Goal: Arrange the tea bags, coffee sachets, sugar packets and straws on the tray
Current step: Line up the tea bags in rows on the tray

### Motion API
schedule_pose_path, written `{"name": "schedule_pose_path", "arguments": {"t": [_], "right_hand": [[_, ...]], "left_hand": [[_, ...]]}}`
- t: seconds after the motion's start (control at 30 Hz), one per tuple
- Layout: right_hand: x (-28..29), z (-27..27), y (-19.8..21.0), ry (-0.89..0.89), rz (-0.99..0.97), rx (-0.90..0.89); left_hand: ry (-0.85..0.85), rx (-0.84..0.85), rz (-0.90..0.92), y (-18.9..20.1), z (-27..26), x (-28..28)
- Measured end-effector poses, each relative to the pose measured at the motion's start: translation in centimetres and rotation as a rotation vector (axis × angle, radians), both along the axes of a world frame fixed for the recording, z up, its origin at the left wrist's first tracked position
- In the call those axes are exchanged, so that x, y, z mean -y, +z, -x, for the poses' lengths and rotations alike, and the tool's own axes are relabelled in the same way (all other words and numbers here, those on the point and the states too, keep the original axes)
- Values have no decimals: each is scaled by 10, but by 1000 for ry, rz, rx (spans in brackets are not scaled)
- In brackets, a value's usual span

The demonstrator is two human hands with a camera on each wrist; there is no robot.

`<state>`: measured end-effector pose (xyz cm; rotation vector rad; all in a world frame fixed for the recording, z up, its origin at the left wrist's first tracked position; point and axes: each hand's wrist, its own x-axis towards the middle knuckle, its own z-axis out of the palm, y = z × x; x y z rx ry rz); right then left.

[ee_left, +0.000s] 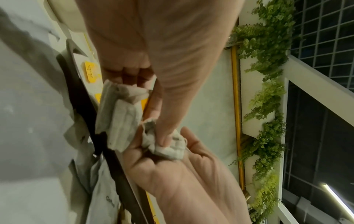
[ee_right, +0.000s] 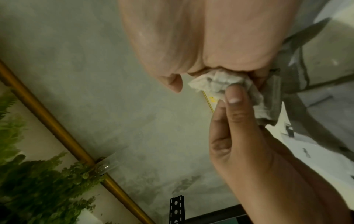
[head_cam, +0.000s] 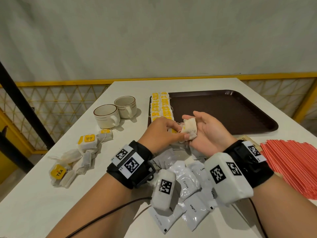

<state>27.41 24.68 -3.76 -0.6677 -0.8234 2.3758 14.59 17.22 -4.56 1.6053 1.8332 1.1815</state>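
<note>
Far left of white table (head_cam: pixel 42 200): loose tea bags (head_cam: pixel 72 162) with yellow tags, heaped, apart from the tray. Behind them: two cream cups (head_cam: pixel 116 112), side by side, handles toward the viewer. Centre: left hand (head_cam: pixel 160 133), fingers curled, pinching held tea bags (head_cam: pixel 188 129) by thumb and fingertips. Same bunch cupped in upturned right hand (head_cam: pixel 208 133), fingers loosely bent around it; both hands raised above the table at near left corner of brown tray (head_cam: pixel 240 110). On tray, along its left edge: arranged tea bags (head_cam: pixel 161 105) in two rows, yellow tags up. Below the wrists: white coffee sachets (head_cam: pixel 188 200), overlapping on the table. Far right: red straws (head_cam: pixel 291 167), fanned flat on the table, beside the tray's near edge. Sugar packets not clearly distinguishable.
</note>
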Motion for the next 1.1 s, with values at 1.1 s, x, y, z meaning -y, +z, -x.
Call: {"name": "schedule_pose_path", "arguments": {"t": [1.1], "right_hand": [[-1, -5, -2, 4, -200, -14]], "left_hand": [[14, 369, -5, -3, 38, -2]]}}
